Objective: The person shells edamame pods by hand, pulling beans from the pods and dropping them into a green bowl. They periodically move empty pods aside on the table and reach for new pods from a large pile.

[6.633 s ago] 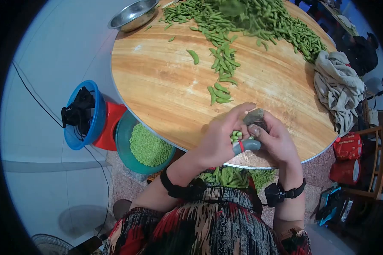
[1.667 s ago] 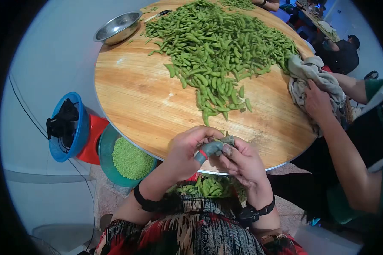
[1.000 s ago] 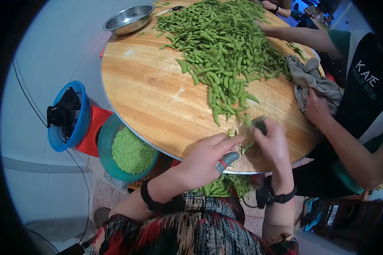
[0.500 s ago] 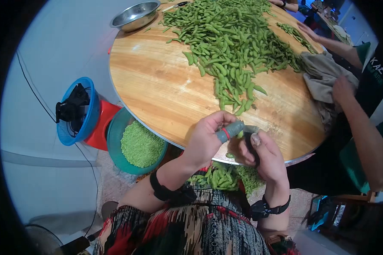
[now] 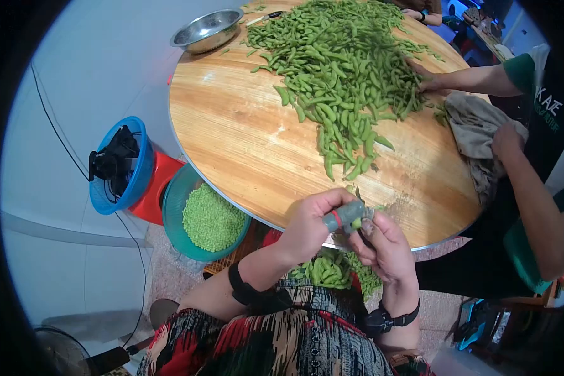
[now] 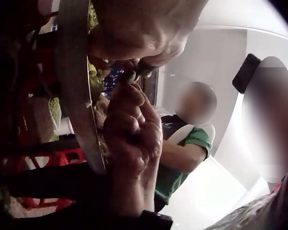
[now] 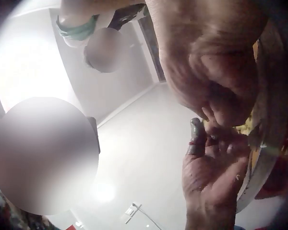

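a green soybean pod [image 5: 357, 222] sat pinched between two hands just over the near rim of the round wooden table [image 5: 244, 144]. the left hand [image 5: 310, 222], its thumb in a grey sleeve with a red band, curled around the pod from one side; the right hand [image 5: 382, 244] gripped it from the other, fingers bent. farther in on the table lay a broad heap of unshelled pods [image 5: 338, 69], with a steel bowl [image 5: 208, 30] at the table's far left edge. below the table's left rim stood a teal basin of shelled beans [image 5: 210, 216], a blue basket [image 5: 122, 166] beyond it. at the table's right side another person's hand [image 5: 507, 139] pressed a grey cloth [image 5: 476, 128].
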Motion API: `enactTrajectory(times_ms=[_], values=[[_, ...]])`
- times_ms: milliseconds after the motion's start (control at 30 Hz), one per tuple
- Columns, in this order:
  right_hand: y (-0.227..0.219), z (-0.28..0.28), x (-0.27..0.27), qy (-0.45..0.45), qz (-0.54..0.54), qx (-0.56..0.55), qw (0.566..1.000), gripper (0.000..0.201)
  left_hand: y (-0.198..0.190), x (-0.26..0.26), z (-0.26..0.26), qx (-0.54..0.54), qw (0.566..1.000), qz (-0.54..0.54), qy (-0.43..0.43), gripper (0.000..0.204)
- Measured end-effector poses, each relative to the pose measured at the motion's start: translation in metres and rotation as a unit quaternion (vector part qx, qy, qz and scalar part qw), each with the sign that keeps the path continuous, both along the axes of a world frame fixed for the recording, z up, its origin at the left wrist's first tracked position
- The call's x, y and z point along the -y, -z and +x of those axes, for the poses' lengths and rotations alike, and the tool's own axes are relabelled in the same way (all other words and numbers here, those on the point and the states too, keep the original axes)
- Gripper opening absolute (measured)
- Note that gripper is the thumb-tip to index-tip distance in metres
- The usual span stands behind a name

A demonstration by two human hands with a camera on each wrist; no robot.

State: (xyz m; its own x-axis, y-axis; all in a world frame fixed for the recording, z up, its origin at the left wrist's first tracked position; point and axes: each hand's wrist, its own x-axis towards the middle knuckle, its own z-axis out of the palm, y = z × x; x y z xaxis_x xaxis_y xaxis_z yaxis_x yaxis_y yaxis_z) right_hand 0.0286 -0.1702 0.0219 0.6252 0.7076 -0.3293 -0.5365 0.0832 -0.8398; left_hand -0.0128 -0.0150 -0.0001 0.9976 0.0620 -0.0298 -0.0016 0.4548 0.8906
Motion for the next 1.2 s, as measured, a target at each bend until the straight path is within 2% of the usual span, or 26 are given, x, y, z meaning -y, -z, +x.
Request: enactTrajectory(times_ms=[33,100,167,200,233,267,300,367,400,467,500,600,633,667,700,767,800,867,933,1000,1033,1067,1100,1133,1167,1200], values=[[-0.004,0.0,0.001,-0.005,0.018,-0.049,0.999,0.013,0.0,-0.003,0.0,-0.011,0.989,-0.124,0.079,0.014],[-0.008,-0.001,0.0,-0.009,0.031,-0.08,0.996,0.012,-0.001,-0.006,0.0,-0.006,0.987,-0.127,0.097,0.019],[-0.003,-0.001,-0.001,0.016,0.0,-0.034,0.999,0.011,-0.002,-0.005,0.0,-0.026,0.998,0.023,0.061,0.014],[0.009,-0.001,-0.002,0.017,0.0,-0.035,0.999,0.011,-0.002,-0.002,0.0,-0.027,0.998,0.022,0.061,0.014],[0.026,-0.002,-0.004,0.049,-0.015,0.121,0.991,0.012,-0.001,0.004,-0.001,-0.007,0.998,0.06,0.034,0.009],[0.036,-0.002,-0.005,0.078,-0.03,0.274,0.958,0.012,-0.001,0.007,-0.002,0.012,0.995,0.098,0.007,0.007],[0.033,-0.001,-0.004,0.078,-0.031,0.274,0.958,0.012,0.0,0.007,-0.001,0.011,0.995,0.098,0.007,0.007],[0.018,0.0,-0.005,0.075,-0.059,0.151,0.984,0.012,0.005,0.006,-0.001,0.002,0.998,0.058,0.0,0.018],[0.01,0.001,-0.004,0.075,-0.06,0.15,0.984,0.012,0.006,0.004,0.0,0.001,0.998,0.056,0.0,0.018],[0.0,0.005,-0.001,0.058,-0.003,-0.027,0.998,0.012,0.007,-0.004,0.001,0.101,0.963,0.251,-0.02,0.021],[0.002,0.006,0.001,0.057,-0.003,-0.029,0.998,0.012,0.007,-0.007,0.002,0.099,0.963,0.251,-0.02,0.021],[0.007,0.008,0.002,-0.002,-0.063,0.062,0.996,0.011,0.001,-0.011,0.002,0.14,0.95,0.279,-0.017,0.03],[0.006,0.01,0.0,0.072,-0.121,0.22,0.965,0.013,-0.004,-0.01,0.001,0.136,0.931,0.337,-0.031,0.035],[0.006,0.012,-0.003,0.143,-0.175,0.371,0.901,0.015,-0.009,-0.009,0.0,0.133,0.909,0.393,-0.044,0.039],[-0.005,0.012,-0.008,0.182,-0.135,0.351,0.908,0.015,-0.011,-0.008,-0.002,0.132,0.909,0.392,-0.044,0.039],[-0.008,0.01,-0.007,0.145,-0.092,0.318,0.932,0.015,-0.014,-0.005,-0.008,0.096,0.923,0.371,0.019,0.047],[-0.008,0.008,-0.007,0.145,-0.092,0.318,0.933,0.015,-0.017,-0.005,-0.01,0.112,0.905,0.41,0.022,0.055],[-0.008,0.001,-0.007,0.143,-0.147,0.377,0.903,0.018,-0.013,-0.005,-0.011,0.15,0.901,0.406,0.01,0.051],[0.007,0.001,-0.005,0.147,-0.134,0.411,0.89,0.02,-0.008,-0.007,-0.011,0.186,0.897,0.401,-0.001,0.048],[0.009,-0.001,-0.005,0.152,-0.12,0.446,0.874,0.022,-0.005,-0.014,-0.012,0.291,0.818,0.496,0.02,0.042],[0.002,-0.004,-0.004,0.145,-0.068,0.267,0.95,0.022,-0.005,-0.016,-0.012,0.291,0.818,0.496,0.021,0.042],[-0.001,-0.005,-0.004,0.133,-0.013,0.078,0.988,0.023,-0.006,-0.018,-0.013,0.311,0.823,0.473,0.041,0.038],[-0.001,-0.005,-0.003,0.134,-0.013,0.078,0.988,0.023,-0.006,-0.018,-0.013,0.332,0.828,0.448,0.06,0.035],[0.0,-0.004,-0.001,0.121,0.057,0.004,0.991,0.026,-0.006,-0.017,-0.013,0.332,0.828,0.447,0.061,0.035],[0.002,-0.003,0.002,0.106,0.127,-0.071,0.984,0.028,-0.006,-0.015,-0.013,0.309,0.853,0.42,0.024,0.034],[-0.001,-0.001,0.007,0.106,0.126,-0.072,0.984,0.028,-0.006,-0.014,-0.014,0.283,0.875,0.392,-0.014,0.033]])
